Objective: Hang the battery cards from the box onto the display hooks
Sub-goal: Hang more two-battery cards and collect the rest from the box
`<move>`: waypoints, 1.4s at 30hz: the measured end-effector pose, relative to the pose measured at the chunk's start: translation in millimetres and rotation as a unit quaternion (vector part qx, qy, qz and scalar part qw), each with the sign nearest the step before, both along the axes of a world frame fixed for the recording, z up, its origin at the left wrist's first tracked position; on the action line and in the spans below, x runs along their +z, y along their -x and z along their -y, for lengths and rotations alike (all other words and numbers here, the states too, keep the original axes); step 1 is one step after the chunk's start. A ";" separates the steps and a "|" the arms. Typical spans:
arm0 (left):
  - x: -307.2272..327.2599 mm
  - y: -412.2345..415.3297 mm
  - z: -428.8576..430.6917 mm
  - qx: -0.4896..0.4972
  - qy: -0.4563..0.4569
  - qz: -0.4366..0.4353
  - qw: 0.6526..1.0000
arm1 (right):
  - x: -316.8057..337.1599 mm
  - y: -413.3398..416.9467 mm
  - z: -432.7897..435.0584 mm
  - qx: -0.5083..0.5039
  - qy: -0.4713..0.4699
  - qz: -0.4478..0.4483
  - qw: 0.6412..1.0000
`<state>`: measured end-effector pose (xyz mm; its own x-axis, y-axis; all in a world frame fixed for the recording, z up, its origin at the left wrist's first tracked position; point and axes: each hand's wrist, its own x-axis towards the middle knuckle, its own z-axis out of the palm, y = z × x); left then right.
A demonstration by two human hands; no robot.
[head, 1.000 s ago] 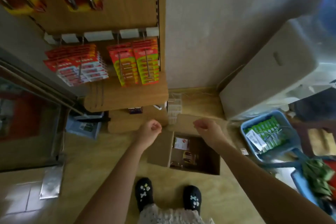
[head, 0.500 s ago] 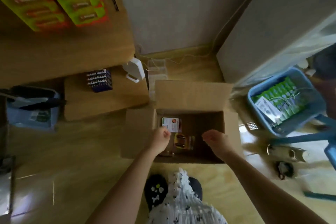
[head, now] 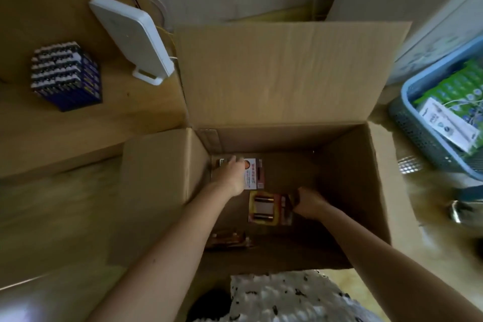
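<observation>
Head view, right fingers (head: 301, 193) touching battery card (head: 263, 208)

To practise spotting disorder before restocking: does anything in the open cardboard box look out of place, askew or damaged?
Nothing looks damaged or spilled. The contents just lie loose on the floor of the box: a yellow card, a white-labelled pack and a dim third pack, spread apart rather than stacked.

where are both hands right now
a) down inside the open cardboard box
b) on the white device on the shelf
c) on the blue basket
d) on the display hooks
a: the left hand and the right hand are both down inside the cardboard box, the right one at a battery card on its bottom.
</observation>
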<state>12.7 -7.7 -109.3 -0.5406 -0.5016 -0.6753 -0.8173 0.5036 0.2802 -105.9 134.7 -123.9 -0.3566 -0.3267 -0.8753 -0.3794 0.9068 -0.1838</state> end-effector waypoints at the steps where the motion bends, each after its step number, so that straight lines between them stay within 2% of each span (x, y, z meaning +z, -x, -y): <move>1: -5.4 4.2 -0.6 -0.043 0.027 0.018 0.999 | -7.1 0.2 1.1 -0.007 -0.004 0.005 1.000; 3: -14.9 12.1 -3.6 -0.108 0.061 0.045 0.991 | -17.1 3.0 2.4 -0.018 -0.010 0.024 1.000; 12: -47.7 6.2 11.4 -0.138 0.101 0.121 0.978 | -32.2 1.4 4.1 -0.027 -0.030 0.079 0.996; 19: -52.1 0.1 11.3 -0.230 0.117 0.121 0.958 | -38.3 -11.6 5.9 -0.027 -0.023 0.089 0.995; 26: -54.0 -9.9 -3.6 -0.326 0.176 0.102 0.923 | -40.0 -25.5 -3.9 0.029 0.011 -0.007 1.000; 34: -56.0 -11.1 -8.7 -0.322 0.164 0.082 0.929 | -37.2 -26.9 1.6 0.079 -0.018 0.021 0.996; 38: -50.8 -10.1 -7.7 -0.236 0.109 0.076 0.963 | -39.4 -31.8 -3.8 0.049 -0.019 0.067 0.996; 42: -44.3 -5.6 -7.2 -0.190 0.064 0.100 0.975 | -33.3 -31.4 -3.0 0.014 0.003 0.113 0.993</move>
<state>18.3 -0.5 -153.6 -0.5671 -0.3785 -0.7315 -0.5975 0.8003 0.0490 -74.6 137.7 -157.2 -0.1411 -0.3394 -0.9300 -0.3530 0.8949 -0.2730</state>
